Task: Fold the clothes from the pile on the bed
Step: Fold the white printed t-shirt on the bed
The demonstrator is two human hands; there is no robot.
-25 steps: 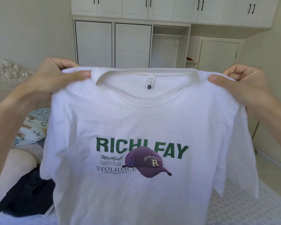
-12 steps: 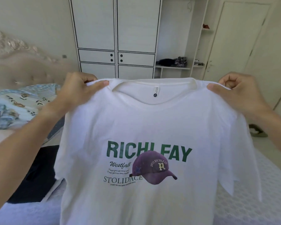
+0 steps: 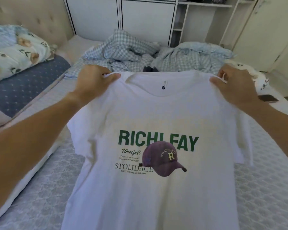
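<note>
2 bare hands hold up a white cotton T-shirt point(image 3: 156, 117) with a green "RICHLEAY" print and a purple baseball-cap graphic on its front, spread flat and facing the camera. The left hand point(image 3: 93, 82) pinches the shirt's left shoulder seam, thumb on the front and fingers curled behind the cloth; the right hand point(image 3: 234, 85) pinches the right shoulder seam the same way. The collar hangs between the 2 hands with a small round label inside the neck. Both short sleeves droop at the sides, and the hem runs out of view at the bottom edge of the picture. The shirt hangs over the near half of the bed point(image 3: 40, 188), which is covered with a pale quilted mattress pad.

Toward the far edge of the bed, behind the collar, lies the pile of crumpled blue-and-white checked clothes point(image 3: 131, 52), with a bit of dark fabric showing in its middle. At the far left corner a floral light-blue quilt point(image 3: 15, 48) sits on a dark blue dotted pillow point(image 3: 23, 87), against a beige tufted headboard point(image 3: 32, 19). Near the right edge of the bed, just beside the right wrist, lies a dark flat phone point(image 3: 268, 98). White wardrobe doors point(image 3: 120, 15) stand beyond the bed.
</note>
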